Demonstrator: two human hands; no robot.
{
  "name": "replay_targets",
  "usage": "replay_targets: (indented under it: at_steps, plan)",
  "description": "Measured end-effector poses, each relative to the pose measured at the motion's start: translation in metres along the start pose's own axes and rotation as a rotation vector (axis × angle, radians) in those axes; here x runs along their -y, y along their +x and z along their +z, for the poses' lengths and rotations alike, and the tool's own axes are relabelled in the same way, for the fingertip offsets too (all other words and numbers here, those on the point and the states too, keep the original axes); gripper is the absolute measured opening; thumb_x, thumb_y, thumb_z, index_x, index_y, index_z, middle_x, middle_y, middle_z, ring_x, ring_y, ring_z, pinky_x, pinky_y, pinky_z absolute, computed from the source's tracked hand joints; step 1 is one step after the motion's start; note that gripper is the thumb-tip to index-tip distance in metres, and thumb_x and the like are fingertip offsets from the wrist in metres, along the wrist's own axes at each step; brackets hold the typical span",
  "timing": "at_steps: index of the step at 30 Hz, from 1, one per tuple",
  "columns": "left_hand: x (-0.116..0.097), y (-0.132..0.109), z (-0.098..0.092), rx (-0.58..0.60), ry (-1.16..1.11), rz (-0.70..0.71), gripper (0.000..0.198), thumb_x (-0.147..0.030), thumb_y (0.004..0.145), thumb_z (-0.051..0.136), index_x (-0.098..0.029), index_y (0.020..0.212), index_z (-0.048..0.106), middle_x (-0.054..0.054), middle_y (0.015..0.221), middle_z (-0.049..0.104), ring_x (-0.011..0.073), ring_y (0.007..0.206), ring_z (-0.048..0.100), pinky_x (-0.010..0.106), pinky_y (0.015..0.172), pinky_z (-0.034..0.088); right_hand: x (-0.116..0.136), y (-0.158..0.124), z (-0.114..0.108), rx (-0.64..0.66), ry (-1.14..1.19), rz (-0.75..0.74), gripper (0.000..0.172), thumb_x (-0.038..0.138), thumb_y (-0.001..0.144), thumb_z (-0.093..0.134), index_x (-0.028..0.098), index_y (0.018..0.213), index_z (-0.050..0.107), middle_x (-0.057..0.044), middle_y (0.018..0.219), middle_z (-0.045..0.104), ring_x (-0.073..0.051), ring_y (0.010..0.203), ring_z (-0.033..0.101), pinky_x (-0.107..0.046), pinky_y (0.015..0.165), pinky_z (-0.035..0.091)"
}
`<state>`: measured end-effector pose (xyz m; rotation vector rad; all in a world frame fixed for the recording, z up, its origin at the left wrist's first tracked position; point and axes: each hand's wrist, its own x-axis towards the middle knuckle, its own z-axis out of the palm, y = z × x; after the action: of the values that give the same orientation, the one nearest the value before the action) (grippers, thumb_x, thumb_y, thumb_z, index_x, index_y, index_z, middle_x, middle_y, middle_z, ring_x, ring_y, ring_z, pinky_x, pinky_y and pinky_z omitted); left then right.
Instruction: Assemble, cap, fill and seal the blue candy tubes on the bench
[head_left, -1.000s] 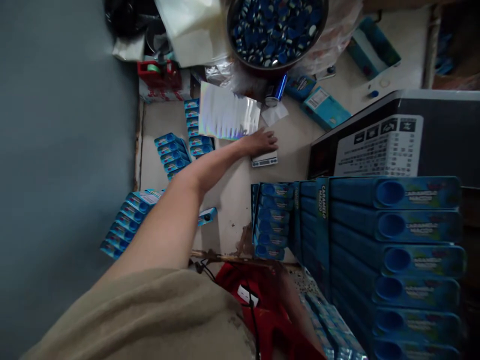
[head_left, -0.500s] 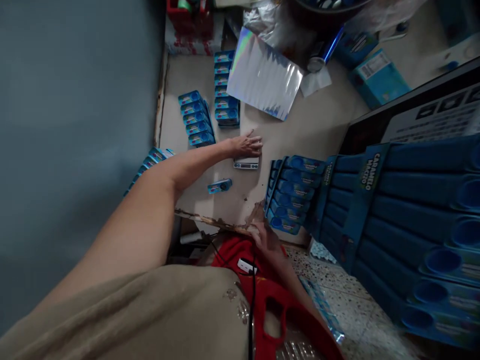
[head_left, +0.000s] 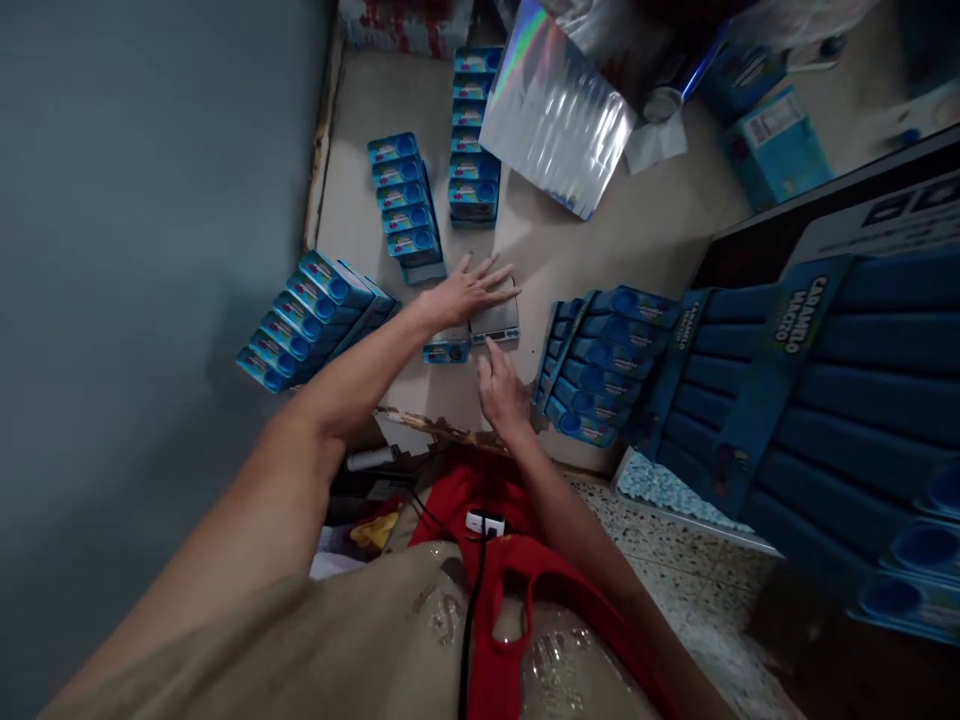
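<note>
A small digital kitchen scale with a metal top lies on the table, its button strip facing me. My left hand is spread out at the scale's left side, its fingers reaching across the back of the plate and gripping nothing. At the front edge, my right hand points its index finger at the button strip; the fingertip seems to touch it. The other fingers are loosely bent, with nothing in them. Just left of the scale lies a single small blue box, partly shaded by my left wrist.
Rows of blue boxes stand at the left, behind and farther back. A shiny silver sheet lies beyond the scale. Banded blue packs stand to the right. The table's front edge is chipped.
My right hand has risen from the table's front edge to the scale's front. My left hand has spread and shifted left, uncovering more of the plate. The view has shifted too.
</note>
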<state>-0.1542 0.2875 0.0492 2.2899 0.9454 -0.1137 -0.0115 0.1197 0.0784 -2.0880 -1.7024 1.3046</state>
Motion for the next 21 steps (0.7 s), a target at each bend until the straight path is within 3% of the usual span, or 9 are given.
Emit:
replay_targets:
  at_steps: [2,4,8,10,14,21]
  plan:
    - [-0.011,-0.03,-0.002,-0.084,-0.049,-0.096,0.071,-0.006,0.078,0.063,-0.028,0.145,0.059,0.009,0.161,0.047,0.0386,0.156,0.032,0.064,0.126,0.02,0.003,0.01,-0.001,0.071,-0.028,0.048,0.057,0.047,0.108,0.029,0.023,0.155,0.052,-0.013,0.145,0.063,-0.029,0.125,0.063,-0.044,0.107,0.049]
    - [-0.023,-0.066,0.002,-0.208,-0.132,-0.196,0.071,0.0,0.074,0.058,-0.025,0.14,0.062,0.011,0.151,0.057,0.0338,0.147,0.047,0.054,0.124,0.032,0.003,0.017,0.001,0.111,-0.058,0.073,0.059,0.051,0.109,0.025,0.027,0.154,0.054,-0.01,0.146,0.064,-0.029,0.125,0.065,-0.044,0.107,0.05]
    - [-0.039,-0.135,0.029,-0.519,-0.406,-0.4,0.072,0.002,0.065,0.05,-0.021,0.133,0.06,0.01,0.131,0.068,0.0252,0.127,0.063,0.039,0.113,0.048,-0.002,0.021,0.008,0.125,-0.13,0.04,0.06,0.052,0.11,0.02,0.03,0.156,0.051,-0.007,0.149,0.063,-0.026,0.127,0.065,-0.039,0.105,0.05]
    - [-0.042,-0.157,0.045,-0.585,-0.486,-0.469,0.072,-0.001,0.062,0.051,-0.018,0.132,0.058,0.012,0.13,0.067,0.0252,0.126,0.064,0.038,0.112,0.049,-0.004,0.021,0.011,0.125,-0.181,0.033,0.061,0.054,0.11,0.019,0.03,0.158,0.048,-0.008,0.147,0.065,-0.025,0.123,0.067,-0.037,0.101,0.052]
    - [-0.043,-0.17,0.072,-0.565,-0.418,-0.493,0.073,-0.006,0.064,0.057,-0.017,0.136,0.055,0.014,0.136,0.064,0.0298,0.131,0.059,0.044,0.117,0.045,-0.005,0.021,0.016,0.115,-0.303,0.035,0.066,0.061,0.109,0.019,0.03,0.162,0.041,-0.013,0.133,0.073,-0.025,0.103,0.074,-0.036,0.089,0.054]
    - [-0.05,-0.148,0.086,-0.625,-0.423,-0.493,0.062,-0.015,0.074,0.068,-0.021,0.135,0.057,0.012,0.139,0.064,0.0294,0.132,0.058,0.044,0.116,0.043,-0.006,0.035,0.014,0.109,-0.427,0.029,0.077,0.063,0.108,0.015,0.016,0.163,0.04,-0.02,0.103,0.078,-0.025,0.08,0.073,-0.036,0.077,0.051]
